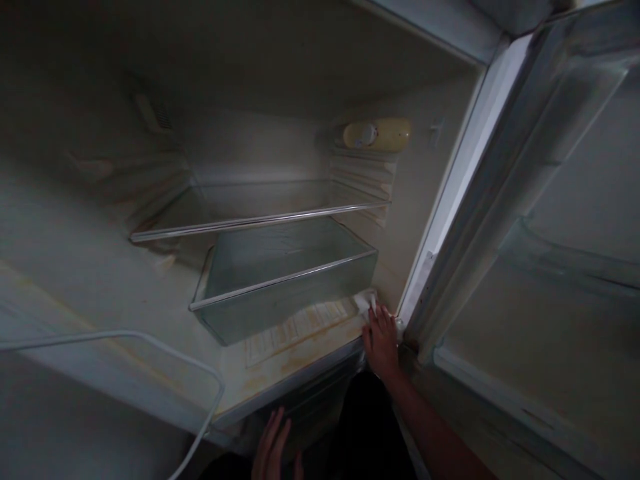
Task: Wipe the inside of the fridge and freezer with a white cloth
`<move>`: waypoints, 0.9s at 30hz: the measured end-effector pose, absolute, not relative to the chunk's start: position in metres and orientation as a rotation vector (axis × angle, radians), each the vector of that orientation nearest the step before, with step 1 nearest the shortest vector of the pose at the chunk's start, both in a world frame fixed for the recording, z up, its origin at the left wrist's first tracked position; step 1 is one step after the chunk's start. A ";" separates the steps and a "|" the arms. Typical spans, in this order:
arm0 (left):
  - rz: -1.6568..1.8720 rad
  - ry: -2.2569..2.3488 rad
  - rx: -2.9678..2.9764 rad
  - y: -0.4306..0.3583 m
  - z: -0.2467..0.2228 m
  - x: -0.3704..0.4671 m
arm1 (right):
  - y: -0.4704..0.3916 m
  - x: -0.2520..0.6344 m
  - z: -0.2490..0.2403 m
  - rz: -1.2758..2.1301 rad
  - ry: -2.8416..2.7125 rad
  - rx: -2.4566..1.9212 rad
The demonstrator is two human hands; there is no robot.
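I look into an open, unlit fridge. My right hand presses a small white cloth onto the stained fridge floor at its front right corner, beside the door hinge. My left hand hovers low below the fridge's front edge, fingers spread, holding nothing. Just behind the cloth sits a clear plastic drawer. Above it runs a glass shelf.
The fridge door stands open on the right with its door shelves. A yellowish thermostat housing is on the right inner wall. A white wire rail curves across the lower left. Brown stains mark the floor and walls.
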State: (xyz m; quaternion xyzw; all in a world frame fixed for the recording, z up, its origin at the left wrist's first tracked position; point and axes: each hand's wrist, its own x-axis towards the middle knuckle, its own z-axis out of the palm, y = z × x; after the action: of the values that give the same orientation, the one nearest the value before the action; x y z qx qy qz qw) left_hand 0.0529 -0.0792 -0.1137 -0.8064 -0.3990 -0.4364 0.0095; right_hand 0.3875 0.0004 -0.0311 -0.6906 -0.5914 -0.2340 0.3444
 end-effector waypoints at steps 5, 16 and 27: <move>-1.460 -1.318 -2.622 -0.084 -0.090 0.095 | 0.001 0.386 -0.033 -0.594 -1.584 -1.792; -1.524 -1.270 -2.802 -0.090 -0.078 0.159 | 0.006 0.382 -0.028 -0.553 -1.559 -1.821; -1.600 -1.563 -3.129 -0.145 -0.079 0.203 | -0.020 0.402 -0.007 -0.354 -1.740 -1.799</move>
State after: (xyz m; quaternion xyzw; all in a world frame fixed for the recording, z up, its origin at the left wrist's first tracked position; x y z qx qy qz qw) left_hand 0.2031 -0.1454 -0.0787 -0.7635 -0.3815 -0.3904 -0.3451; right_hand 0.4016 -0.0201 -0.0075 -0.6784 -0.6562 -0.1335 0.3023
